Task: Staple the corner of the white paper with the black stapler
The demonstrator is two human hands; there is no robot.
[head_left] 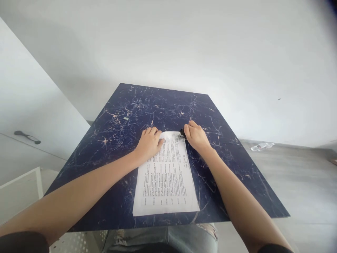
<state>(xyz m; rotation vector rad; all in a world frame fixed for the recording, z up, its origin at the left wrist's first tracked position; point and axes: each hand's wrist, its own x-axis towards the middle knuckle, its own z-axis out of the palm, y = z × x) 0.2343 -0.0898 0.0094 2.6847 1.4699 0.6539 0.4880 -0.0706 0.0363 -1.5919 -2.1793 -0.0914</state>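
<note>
Printed sheets of paper (167, 179) lie on the dark blue marbled table (168, 109), close to its front edge. My left hand (149, 144) rests on the upper left part of the paper, its fingers bent and the thumb on the sheet. At the top right corner of the paper, my right hand (196, 135) is closed around a small black stapler (182, 133), whose front end sits over the corner. Most of the stapler is hidden by my fingers.
A small greenish piece (126, 118) lies on the table's left half. White wall stands behind the table. A cabinet door with a dark handle (27, 137) is at left. A clear plastic item (262, 146) lies on the floor at right.
</note>
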